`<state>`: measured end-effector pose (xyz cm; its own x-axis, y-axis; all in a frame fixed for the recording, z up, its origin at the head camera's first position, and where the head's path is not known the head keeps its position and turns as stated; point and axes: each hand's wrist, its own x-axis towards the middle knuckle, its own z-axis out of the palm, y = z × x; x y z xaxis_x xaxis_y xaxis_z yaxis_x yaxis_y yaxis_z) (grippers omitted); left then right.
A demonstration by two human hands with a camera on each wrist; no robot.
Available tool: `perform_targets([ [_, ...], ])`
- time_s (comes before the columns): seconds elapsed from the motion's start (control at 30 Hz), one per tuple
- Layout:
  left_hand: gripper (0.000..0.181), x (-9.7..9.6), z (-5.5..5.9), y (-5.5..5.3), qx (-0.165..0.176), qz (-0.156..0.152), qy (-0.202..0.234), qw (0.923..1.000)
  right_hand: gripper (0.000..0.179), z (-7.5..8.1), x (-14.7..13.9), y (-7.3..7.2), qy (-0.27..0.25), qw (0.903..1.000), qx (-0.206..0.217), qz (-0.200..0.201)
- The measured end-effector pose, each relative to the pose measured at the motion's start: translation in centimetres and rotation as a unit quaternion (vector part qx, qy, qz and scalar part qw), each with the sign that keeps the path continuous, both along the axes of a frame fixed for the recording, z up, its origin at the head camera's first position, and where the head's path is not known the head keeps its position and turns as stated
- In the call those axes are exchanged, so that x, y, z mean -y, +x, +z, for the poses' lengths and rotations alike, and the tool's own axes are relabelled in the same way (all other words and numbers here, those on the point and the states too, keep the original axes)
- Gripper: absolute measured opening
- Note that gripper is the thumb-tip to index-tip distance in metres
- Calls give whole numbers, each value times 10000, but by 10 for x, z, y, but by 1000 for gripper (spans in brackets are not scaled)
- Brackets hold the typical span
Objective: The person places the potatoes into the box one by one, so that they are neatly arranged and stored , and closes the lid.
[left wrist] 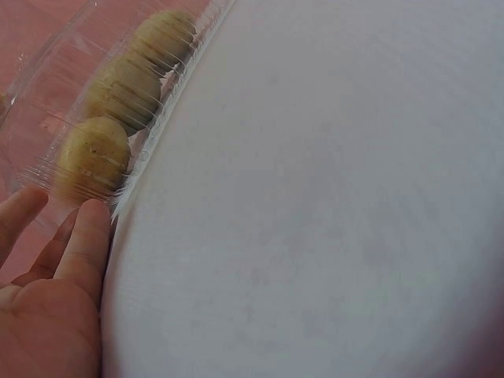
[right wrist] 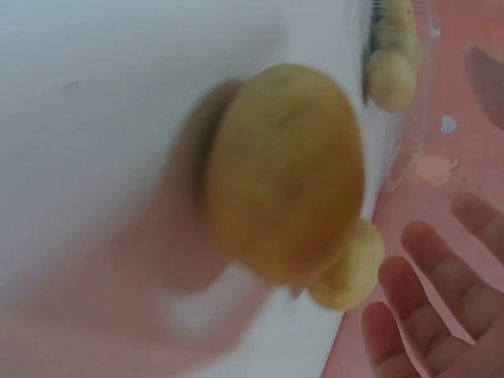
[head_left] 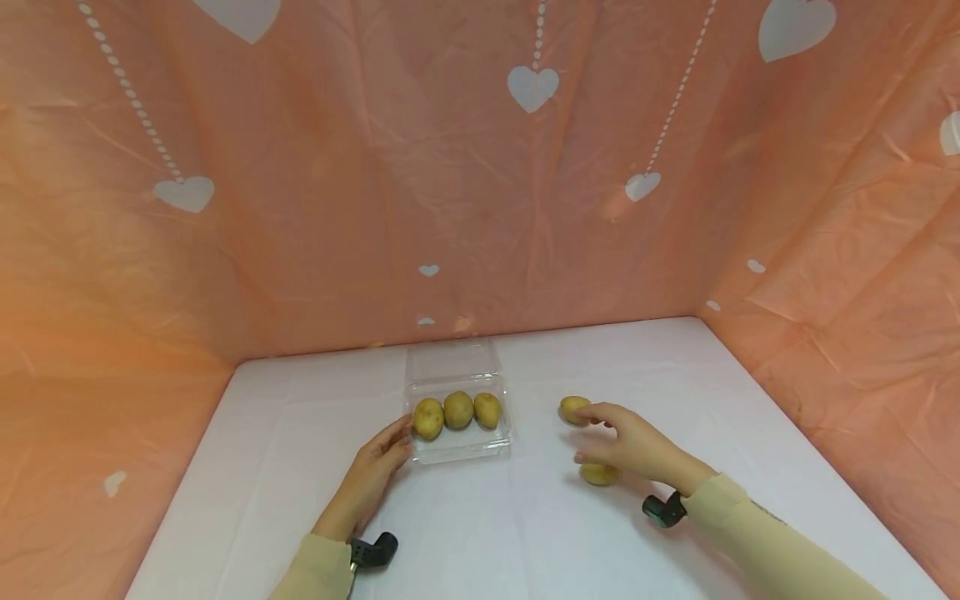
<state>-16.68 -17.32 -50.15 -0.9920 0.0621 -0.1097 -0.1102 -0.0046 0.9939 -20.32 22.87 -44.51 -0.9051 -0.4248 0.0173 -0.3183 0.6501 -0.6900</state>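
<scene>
A clear plastic clamshell box (head_left: 461, 454) holds three potatoes in a row: a left one (head_left: 428, 420), a middle one (head_left: 458, 410) and a right one (head_left: 487, 411). My left hand (head_left: 372, 475) is at the box's left side, its extended fingertips against the clear wall in the left wrist view. To the right of the box, my right hand (head_left: 633, 442) hovers with fingers spread and nothing in its grasp. Its fingertips are right at a far loose potato (head_left: 572, 408). A nearer loose potato (head_left: 598, 475) lies below the hand, partly covered, and looms large in the right wrist view.
The box's clear lid (head_left: 453, 358) lies folded back toward the rear edge of the white table (head_left: 285, 433). Orange cloth (head_left: 465, 208) with white hearts hangs behind and at both sides. Each wrist wears a black camera, such as the right wrist camera (head_left: 663, 510).
</scene>
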Motion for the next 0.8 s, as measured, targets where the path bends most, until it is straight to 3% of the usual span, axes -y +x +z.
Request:
perform_targets([
  [0.27,55,1,-1,-1,-15,-18,10,10000,67,-7,-20,13,136,9993,353,-52],
  [0.8,54,0,0,0,-43,-21,31,10000,59,-20,-27,19,65,9986,97,516],
])
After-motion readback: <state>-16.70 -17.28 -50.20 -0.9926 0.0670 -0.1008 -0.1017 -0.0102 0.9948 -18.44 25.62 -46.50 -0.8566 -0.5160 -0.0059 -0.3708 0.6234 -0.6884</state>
